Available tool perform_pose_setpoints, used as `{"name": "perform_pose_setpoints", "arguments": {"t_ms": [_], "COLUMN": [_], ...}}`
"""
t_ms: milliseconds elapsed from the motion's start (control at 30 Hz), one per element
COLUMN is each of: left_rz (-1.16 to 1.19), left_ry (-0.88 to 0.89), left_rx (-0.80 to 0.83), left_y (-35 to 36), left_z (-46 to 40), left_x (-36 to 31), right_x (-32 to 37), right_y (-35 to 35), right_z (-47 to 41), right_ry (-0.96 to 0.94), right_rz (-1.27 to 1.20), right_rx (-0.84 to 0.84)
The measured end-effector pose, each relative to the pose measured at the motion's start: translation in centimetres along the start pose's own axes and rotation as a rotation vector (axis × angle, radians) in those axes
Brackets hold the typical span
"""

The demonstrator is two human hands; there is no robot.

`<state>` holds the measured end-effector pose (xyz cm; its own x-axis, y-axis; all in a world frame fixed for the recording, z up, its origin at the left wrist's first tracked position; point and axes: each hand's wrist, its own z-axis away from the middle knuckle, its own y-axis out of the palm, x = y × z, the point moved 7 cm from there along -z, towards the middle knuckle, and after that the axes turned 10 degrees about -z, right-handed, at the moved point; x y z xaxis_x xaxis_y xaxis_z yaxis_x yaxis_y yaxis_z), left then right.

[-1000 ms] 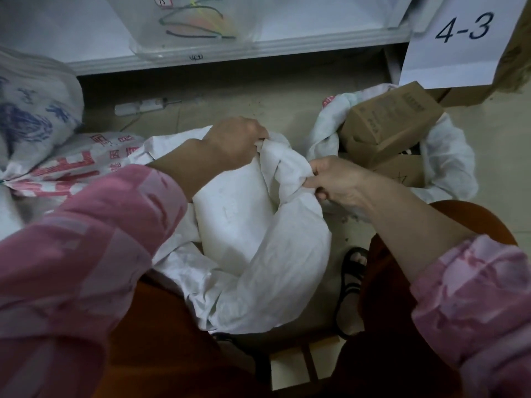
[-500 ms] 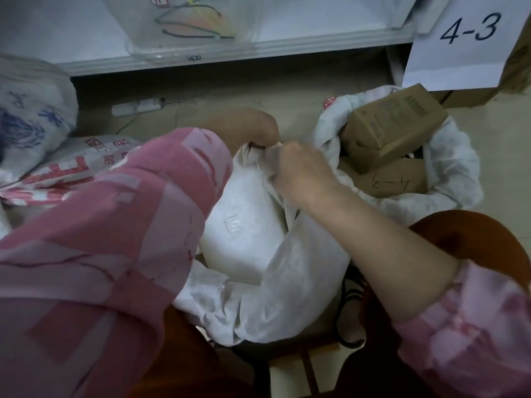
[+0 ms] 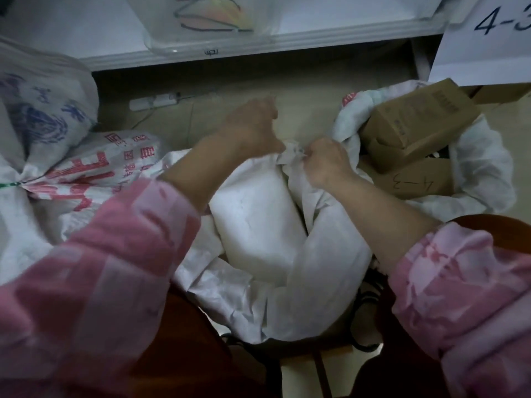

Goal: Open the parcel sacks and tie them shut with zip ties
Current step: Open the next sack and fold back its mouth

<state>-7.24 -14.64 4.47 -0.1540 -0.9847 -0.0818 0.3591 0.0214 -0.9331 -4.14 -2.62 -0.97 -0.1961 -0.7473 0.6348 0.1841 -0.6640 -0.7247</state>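
Note:
A white woven parcel sack (image 3: 290, 254) lies between my knees, its mouth gathered into a bunch at the far end. My left hand (image 3: 253, 124) and my right hand (image 3: 326, 160) both grip that bunched neck from either side, fingers closed on the cloth. A pale parcel shows inside the sack below the neck. I cannot make out a zip tie at the neck. A second white sack (image 3: 485, 170) stands open at the right with brown cardboard boxes (image 3: 416, 122) in it.
Printed sacks (image 3: 86, 168) lie at the left, one with red print, one with blue. A clear plastic bin (image 3: 207, 21) with coloured ties sits on the white shelf above. A paper sign marked 4-3 (image 3: 488, 38) hangs at the right. A white power strip (image 3: 152, 101) lies on the floor.
My hands have drawn the sack's mouth together into a tight bunch. The left arm has dropped lower and the hands have parted slightly around the neck.

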Motion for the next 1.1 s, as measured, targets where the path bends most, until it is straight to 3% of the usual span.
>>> {"name": "perform_pose_setpoints", "arguments": {"t_ms": [133, 267, 367, 500, 633, 733, 800, 867, 967, 1100], "left_rz": [-0.166, -0.276, -0.301, 0.165, 0.686, 0.833, 0.864, 0.823, 0.555, 0.354], "left_ry": [-0.017, -0.064, -0.132, -0.086, -0.259, -0.296, -0.294, -0.269, -0.179, -0.087], "left_rx": [-0.091, -0.284, -0.268, -0.16, 0.052, 0.112, 0.112, 0.152, 0.152, 0.119], "left_y": [3.3, 4.1, 4.6, 4.2, 4.4, 5.0, 5.1, 5.3, 4.5, 3.0], "left_z": [1.4, 1.6, 0.7, -1.5, -2.3, -2.7, -2.9, -3.4, -4.3, -4.7], "left_x": [3.1, 4.8, 5.7, 7.1, 9.7, 10.8, 10.7, 9.9, 8.1, 6.0], "right_x": [-1.5, -2.3, -2.3, -3.2, -4.3, -5.4, -5.9, -5.3, -0.6, 3.8], "right_y": [0.3, 0.0, -0.2, -0.4, -1.1, -1.0, -0.4, -0.8, -2.3, 0.4], "right_z": [-1.0, -1.5, -1.8, -2.6, -3.3, -2.9, -2.8, -3.1, -3.2, -2.7], "right_ry": [0.095, 0.137, 0.135, 0.149, 0.167, 0.321, 0.415, 0.359, 0.048, -0.215], "right_rz": [-0.112, -0.118, -0.06, -0.001, -0.158, -0.493, -0.562, -0.285, 0.175, 0.289], "right_rx": [0.009, -0.048, -0.046, -0.019, 0.089, 0.189, 0.272, 0.272, 0.024, 0.012]}}
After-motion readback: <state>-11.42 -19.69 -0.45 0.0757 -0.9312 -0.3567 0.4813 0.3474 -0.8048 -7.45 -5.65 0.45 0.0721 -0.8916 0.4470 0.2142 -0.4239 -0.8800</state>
